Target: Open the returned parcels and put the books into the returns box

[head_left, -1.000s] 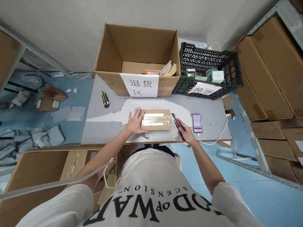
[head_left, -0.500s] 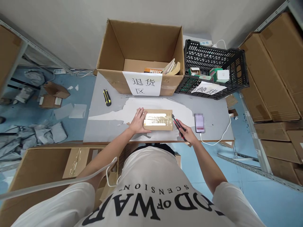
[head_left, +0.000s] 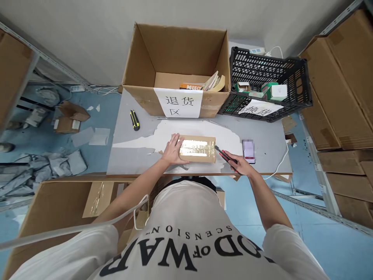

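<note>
The right grip (head_left: 241,165) is clasping a cutter (head_left: 226,157), and the left grip (head_left: 173,151), spread, is bracing the left end of a taped carton (head_left: 201,149) on the worktop (head_left: 124,163), likely light, stiff, slick-topped, best held by its ends.

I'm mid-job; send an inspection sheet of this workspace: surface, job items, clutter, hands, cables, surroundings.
Surface: grey tabletop, ragged white patch under the work.
Job's things: small brown cardboard parcel with shiny tape on top; black-and-red box cutter, tip at or just off the parcel's right end.
Clutter: yellow-and-black cutter at left, rectangular phone at right; large open cardboard box and black plastic crate behind, both holding items.
Hands: left hand spread over the parcel's left end; right hand grips the black-and-red cutter.
Cables: white cable at the table's right end.
Surroundings: blue floor, grey plastic packages left, brown cartons right.
</note>
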The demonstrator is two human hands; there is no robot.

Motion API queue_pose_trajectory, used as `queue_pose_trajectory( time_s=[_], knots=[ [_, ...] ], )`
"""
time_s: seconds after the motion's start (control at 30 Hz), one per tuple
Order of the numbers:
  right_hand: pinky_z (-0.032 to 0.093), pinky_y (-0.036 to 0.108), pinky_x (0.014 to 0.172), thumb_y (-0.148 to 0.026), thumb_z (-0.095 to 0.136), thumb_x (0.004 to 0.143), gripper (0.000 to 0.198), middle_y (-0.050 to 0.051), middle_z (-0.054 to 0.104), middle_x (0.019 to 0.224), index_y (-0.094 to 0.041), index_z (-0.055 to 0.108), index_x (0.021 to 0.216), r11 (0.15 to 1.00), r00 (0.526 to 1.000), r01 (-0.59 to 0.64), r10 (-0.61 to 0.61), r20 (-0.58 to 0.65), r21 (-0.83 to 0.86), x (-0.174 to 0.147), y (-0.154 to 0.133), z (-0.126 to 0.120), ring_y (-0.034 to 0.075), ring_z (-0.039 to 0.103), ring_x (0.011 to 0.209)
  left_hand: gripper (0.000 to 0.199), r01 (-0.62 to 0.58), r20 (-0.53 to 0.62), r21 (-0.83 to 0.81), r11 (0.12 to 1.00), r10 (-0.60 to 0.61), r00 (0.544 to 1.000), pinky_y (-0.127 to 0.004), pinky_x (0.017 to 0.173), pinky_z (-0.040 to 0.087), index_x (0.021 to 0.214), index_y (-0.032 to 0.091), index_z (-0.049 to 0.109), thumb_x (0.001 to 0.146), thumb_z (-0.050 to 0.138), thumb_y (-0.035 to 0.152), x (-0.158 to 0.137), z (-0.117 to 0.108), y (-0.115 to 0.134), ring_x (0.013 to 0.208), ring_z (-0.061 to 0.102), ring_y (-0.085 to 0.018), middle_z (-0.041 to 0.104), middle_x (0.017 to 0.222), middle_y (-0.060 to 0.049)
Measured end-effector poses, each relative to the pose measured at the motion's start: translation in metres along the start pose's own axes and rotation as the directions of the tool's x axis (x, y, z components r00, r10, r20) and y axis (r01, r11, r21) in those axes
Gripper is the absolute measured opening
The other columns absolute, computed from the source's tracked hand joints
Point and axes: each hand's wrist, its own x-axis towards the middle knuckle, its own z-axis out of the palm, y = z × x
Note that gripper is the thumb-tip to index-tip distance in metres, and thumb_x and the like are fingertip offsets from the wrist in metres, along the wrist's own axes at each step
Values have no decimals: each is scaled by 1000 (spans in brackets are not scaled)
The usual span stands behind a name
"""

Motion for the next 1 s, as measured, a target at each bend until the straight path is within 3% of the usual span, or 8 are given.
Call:
queue_pose_trajectory(
  time_s=[0.1,0.27,0.47,0.77,0.9,1.0],
  knots=[
    [42,20,43,-39,52,88,64,-3,57,64,-25,36,148,997,998,-58,57,18,53,-8,-1,5,7,44,45,128,2,0,-6,1000,-2,1000,-62,110,25,148,14,28,44,77,70,0,-1,2,145,12,-45,19,155,-26],
    [41,22,40,-46,57,85,70,-4,53,58,-23,37,148,982,992,-109,116,-40,156,-26,-2,21,10,46,46,128,20,22,-20,1000,-19,1000,-62,109,26,148,15,27,44,77,71,0,-3,2,144,12,-45,18,156,-25],
    [42,23,40,-48,60,83,75,-5,52,58,-25,34,149,956,988,-124,144,-59,266,-46,13,42,11,48,47,129,5,16,-32,999,-4,1000,-62,109,24,149,15,27,44,77,71,0,-3,2,144,10,-46,17,156,-25],
    [43,24,43,-48,60,84,67,-1,63,70,-27,41,145,963,988,-141,151,-30,230,-63,29,36,10,51,50,129,-27,27,-41,999,28,999,-62,109,25,148,11,27,45,77,71,2,-3,-1,144,9,-47,17,155,-28],
    [52,29,50,-50,64,81,77,4,68,90,-28,34,148,933,959,-46,141,-246,356,-59,31,37,13,59,58,130,-41,52,-77,996,45,998,-65,109,22,149,13,27,46,75,74,1,-6,-1,144,7,-48,15,156,-27],
    [56,32,56,-50,71,75,74,6,66,107,-30,42,139,844,900,72,175,-399,532,-41,23,52,15,64,71,106,-6,7,-187,982,7,1000,-61,112,22,151,17,25,68,62,72,2,-12,-8,146,12,-41,13,159,-21]
  ],
)
